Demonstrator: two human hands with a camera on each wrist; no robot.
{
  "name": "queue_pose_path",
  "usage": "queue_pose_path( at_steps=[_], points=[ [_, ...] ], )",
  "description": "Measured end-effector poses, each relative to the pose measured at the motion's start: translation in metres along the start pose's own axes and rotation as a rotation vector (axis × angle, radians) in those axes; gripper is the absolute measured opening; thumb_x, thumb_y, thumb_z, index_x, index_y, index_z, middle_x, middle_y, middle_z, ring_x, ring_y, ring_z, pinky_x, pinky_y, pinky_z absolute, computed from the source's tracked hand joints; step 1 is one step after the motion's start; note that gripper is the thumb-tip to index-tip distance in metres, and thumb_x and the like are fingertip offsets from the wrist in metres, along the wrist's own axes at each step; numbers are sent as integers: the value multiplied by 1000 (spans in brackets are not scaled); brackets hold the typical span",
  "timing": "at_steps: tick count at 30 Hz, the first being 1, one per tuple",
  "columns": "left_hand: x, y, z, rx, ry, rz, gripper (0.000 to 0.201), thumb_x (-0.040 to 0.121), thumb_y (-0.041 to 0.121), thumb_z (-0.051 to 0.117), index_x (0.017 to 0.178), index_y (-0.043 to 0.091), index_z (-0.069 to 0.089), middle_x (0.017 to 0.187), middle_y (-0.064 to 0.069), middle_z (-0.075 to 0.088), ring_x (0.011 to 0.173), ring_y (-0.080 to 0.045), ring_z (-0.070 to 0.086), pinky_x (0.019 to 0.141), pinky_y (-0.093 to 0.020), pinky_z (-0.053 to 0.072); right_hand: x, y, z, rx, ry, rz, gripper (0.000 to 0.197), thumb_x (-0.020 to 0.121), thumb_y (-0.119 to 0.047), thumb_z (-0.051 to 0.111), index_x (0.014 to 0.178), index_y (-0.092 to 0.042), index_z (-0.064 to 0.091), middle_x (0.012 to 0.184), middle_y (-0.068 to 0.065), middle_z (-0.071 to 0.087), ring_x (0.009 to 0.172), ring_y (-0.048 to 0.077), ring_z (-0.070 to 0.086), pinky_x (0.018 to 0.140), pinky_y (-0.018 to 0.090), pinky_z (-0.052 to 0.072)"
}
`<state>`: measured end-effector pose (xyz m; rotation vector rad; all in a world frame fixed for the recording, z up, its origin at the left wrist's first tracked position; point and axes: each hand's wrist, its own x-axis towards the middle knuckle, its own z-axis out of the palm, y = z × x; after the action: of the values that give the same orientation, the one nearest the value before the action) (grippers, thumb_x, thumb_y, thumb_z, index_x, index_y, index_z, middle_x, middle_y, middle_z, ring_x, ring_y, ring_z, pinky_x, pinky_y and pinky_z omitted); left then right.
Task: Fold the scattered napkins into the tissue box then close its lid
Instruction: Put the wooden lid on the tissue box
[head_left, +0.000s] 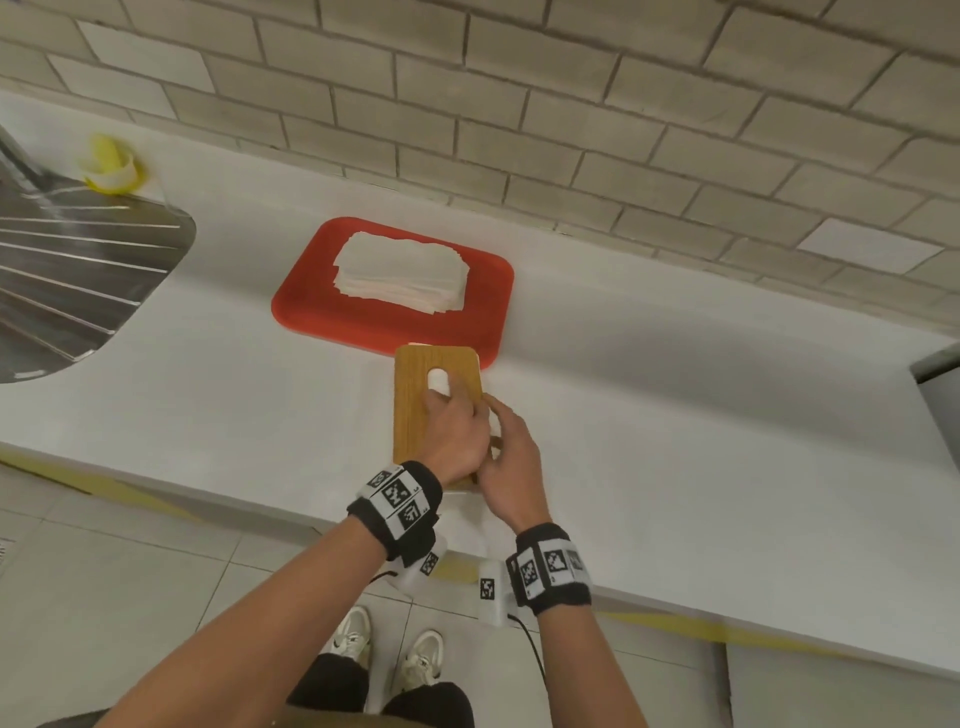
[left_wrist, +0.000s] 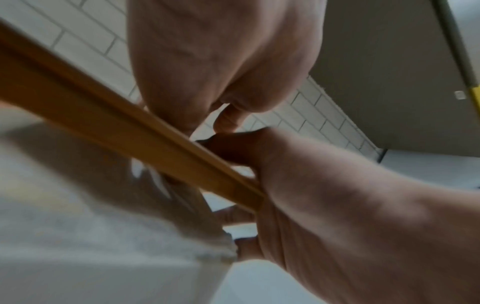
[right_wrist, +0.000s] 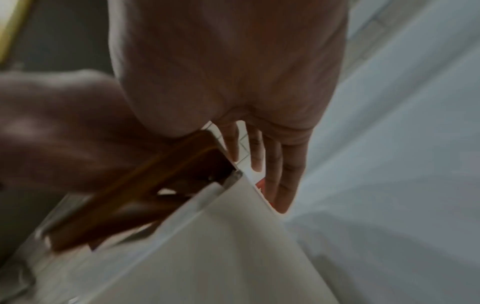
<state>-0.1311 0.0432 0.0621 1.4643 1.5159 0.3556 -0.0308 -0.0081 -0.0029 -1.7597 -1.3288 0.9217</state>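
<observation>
Clasping the wooden board (head_left: 413, 382) together, left grip (head_left: 457, 436) and right grip (head_left: 511, 467) sit beyond code-printed wristbands (head_left: 395, 499).

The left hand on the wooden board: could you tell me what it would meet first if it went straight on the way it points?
Probably the red tray, whose near rim lies past the far end of the wooden board; the left hand may pass above it.

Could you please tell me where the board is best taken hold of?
Grip the board at its near end, from the front of the counter: it is thin, lies lengthwise toward the person, and its oval slot lets fingers hook in.
</observation>
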Motion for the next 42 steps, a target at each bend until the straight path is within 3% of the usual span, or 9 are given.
queue_pose_path(
  at_steps=[2, 6, 9, 11, 14, 17, 20, 26, 42],
  points=[
    [-2, 2, -5, 75, 18, 87, 34, 115, 19, 34, 126, -2, 59, 123, -23, 53, 113, -35, 52, 104, -41, 42, 4, -7, 6, -140, 0, -12, 70, 99, -30, 69, 162, -35, 38, 158, -4, 51, 138, 16, 55, 114, 32, 46],
    [0, -6, -24, 265, 89, 250, 44, 109, 23, 47, 69, 8, 57, 81, -11, 59, 77, -29, 60, 68, -35, 46, -1, -18, 16, -364, 31, 23, 79, 101, -38, 63, 169, -29, 23, 153, 6, 53, 128, 34, 62, 98, 50, 54],
    [12, -13, -49, 345, 269, 377, 26, 106, 22, 55, 94, 9, 75, 100, -12, 74, 94, -32, 71, 84, -38, 57, -9, -22, 26, -482, 115, 10, 71, 108, -37, 51, 170, -23, 21, 145, 11, 57, 113, 39, 68, 84, 49, 57],
    [40, -27, -66, 437, 369, 479, 32, 104, 23, 60, 131, 9, 69, 141, -18, 64, 134, -39, 57, 117, -47, 42, -13, -25, 36, -527, 155, 8, 68, 109, -33, 48, 170, -17, 21, 145, 12, 56, 104, 38, 70, 77, 47, 57],
    [92, -56, -83, 535, 178, 439, 63, 108, 42, 56, 162, 15, 40, 165, -15, 42, 156, -41, 29, 133, -50, 19, -13, -29, 48, -577, 179, 11, 69, 110, -30, 48, 169, -10, 20, 159, 14, 49, 101, 37, 73, 74, 45, 59],
    [116, -70, -89, 511, -42, 404, 59, 111, 50, 45, 161, 17, 41, 158, -13, 48, 143, -38, 47, 120, -53, 40, -5, -30, 54, -627, 176, 34, 67, 110, -29, 47, 170, -11, 22, 170, 13, 38, 109, 37, 72, 78, 46, 61],
    [119, -75, -85, 583, 34, 524, 55, 112, 46, 36, 141, 4, 57, 131, -18, 62, 115, -38, 62, 100, -50, 53, -2, -27, 59, -651, 217, 61, 65, 110, -34, 42, 170, -16, 24, 166, 10, 43, 116, 34, 69, 75, 45, 60],
    [126, -76, -84, 775, 15, 781, 57, 106, 43, 30, 127, 2, 63, 108, -15, 66, 94, -36, 66, 80, -45, 54, -18, -58, 99, -713, 329, 306, 126, 82, -99, 37, 170, -12, 16, 170, 19, 35, 146, 39, 45, 113, 55, 46],
    [164, -89, -87, 995, -65, 991, 58, 111, 39, 25, 152, 4, 45, 112, -19, 52, 86, -35, 52, 75, -50, 52, -8, -69, 119, -778, 381, 392, 120, 80, -92, 47, 168, -13, 28, 149, 17, 50, 112, 37, 57, 89, 45, 47]
  ],
)
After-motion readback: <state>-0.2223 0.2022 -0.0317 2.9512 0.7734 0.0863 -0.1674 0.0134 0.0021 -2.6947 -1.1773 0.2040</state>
